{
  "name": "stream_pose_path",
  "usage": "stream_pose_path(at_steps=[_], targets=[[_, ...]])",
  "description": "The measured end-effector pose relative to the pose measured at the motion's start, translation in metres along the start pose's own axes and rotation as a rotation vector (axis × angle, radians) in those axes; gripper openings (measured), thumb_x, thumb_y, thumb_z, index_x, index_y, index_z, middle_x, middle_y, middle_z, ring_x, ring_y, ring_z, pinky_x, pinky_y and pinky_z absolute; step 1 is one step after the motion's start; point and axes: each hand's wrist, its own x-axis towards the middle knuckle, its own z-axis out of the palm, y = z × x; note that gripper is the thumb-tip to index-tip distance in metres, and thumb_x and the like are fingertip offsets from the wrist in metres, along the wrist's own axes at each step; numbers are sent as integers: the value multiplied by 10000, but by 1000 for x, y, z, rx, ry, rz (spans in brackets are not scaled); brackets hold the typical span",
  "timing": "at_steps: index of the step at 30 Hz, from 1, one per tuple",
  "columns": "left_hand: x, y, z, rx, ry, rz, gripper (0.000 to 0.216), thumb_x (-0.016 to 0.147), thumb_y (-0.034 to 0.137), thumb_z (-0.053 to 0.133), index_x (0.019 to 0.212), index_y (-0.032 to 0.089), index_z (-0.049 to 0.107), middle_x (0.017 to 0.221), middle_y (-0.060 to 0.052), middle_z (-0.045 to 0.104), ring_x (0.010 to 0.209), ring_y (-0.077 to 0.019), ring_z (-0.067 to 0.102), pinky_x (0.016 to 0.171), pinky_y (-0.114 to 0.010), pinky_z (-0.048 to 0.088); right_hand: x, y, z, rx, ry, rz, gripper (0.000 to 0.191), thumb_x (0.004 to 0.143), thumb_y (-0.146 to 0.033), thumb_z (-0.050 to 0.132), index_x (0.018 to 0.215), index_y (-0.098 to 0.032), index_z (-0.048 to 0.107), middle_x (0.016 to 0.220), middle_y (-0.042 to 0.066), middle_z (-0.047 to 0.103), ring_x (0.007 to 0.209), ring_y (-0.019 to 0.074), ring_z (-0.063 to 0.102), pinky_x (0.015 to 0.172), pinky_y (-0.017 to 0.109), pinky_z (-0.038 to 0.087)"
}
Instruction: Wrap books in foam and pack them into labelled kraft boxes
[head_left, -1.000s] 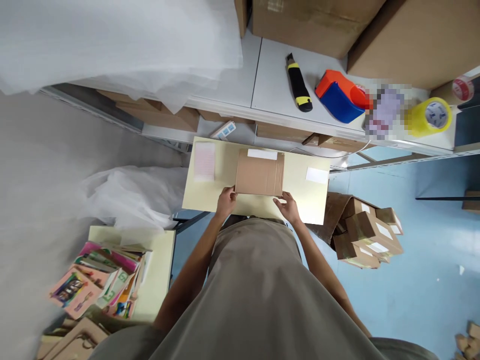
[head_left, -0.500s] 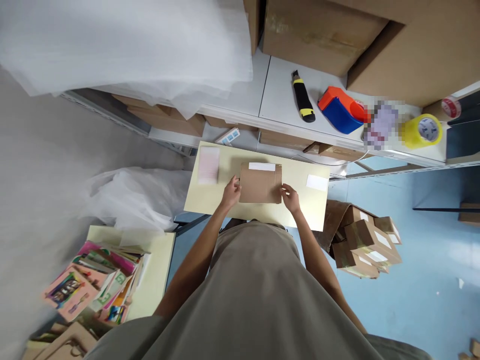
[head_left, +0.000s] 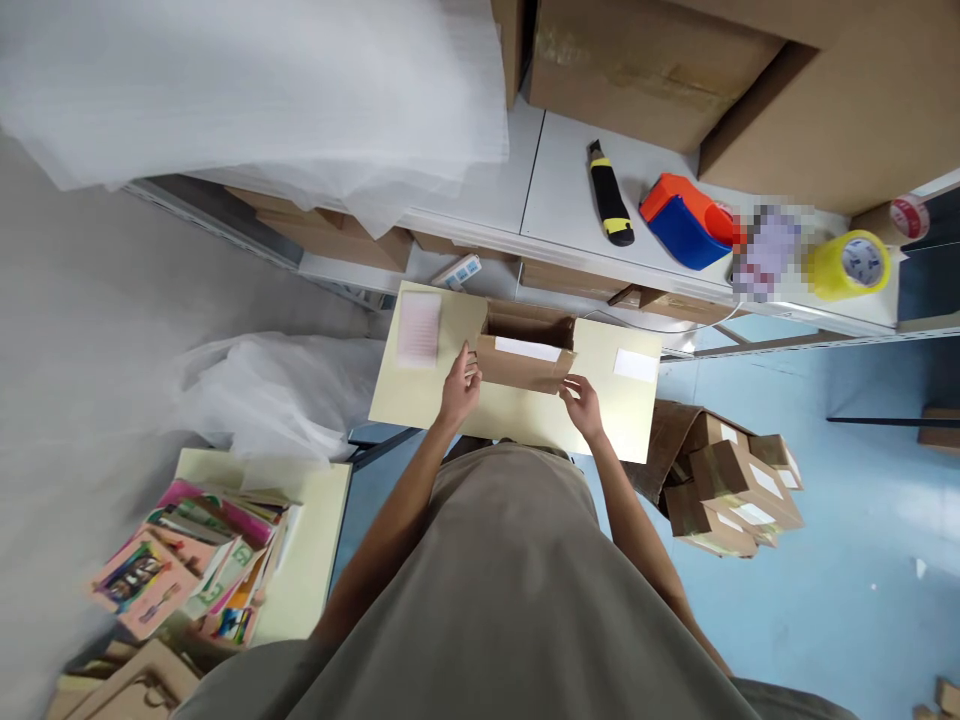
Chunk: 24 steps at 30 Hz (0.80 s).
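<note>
A small brown cardboard box (head_left: 525,350) with a white label stands on a pale yellow table (head_left: 420,395), its top open toward the far side. My left hand (head_left: 459,385) grips the box's left end, fingers curled on it. My right hand (head_left: 581,398) pinches the box's near right corner. A pink sheet (head_left: 418,328) lies on the table to the left of the box, and a white label (head_left: 634,365) lies to its right.
Behind the table, a white shelf carries a black-and-yellow utility knife (head_left: 609,195), a red-and-blue tape dispenser (head_left: 686,222), a yellow tape roll (head_left: 849,263) and large cartons. Labelled small boxes (head_left: 731,485) are piled on the blue floor at right. Colourful booklets (head_left: 187,570) lie on a lower table at left.
The box lay flat a second ago; both hands moved up its sides and folded it, and it now stands raised with an open cavity showing.
</note>
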Motion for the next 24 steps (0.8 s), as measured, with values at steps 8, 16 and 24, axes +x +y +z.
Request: stream_pose_path(at_steps=[8,16,24], targets=[[-8,2,-12,-150,93,-226,595,1085,504,544,1598,203,579,1425,-171,750,1284,-298,725,1088,-471,599,-10,1,0,-23,62,87,632,999,-732,479,1181,-191,750,1283,191,797,1196,319,758,1004,531,656],[14,38,-18,53,67,-87,446,883,379,855,1284,224,737,1277,-107,810,1006,-259,799,968,-406,644,8,-44,5,-126,129,-5,619,816,-726,824,1135,-201,746,1203,176,806,1117,323,766,913,479,688],[21,30,-33,122,45,-75,191,933,253,723,1115,238,779,1129,-64,853,1004,-247,815,941,-359,650,13,-31,-1,-356,215,80,309,862,-472,618,969,-207,734,1005,162,836,960,334,798,898,470,626]])
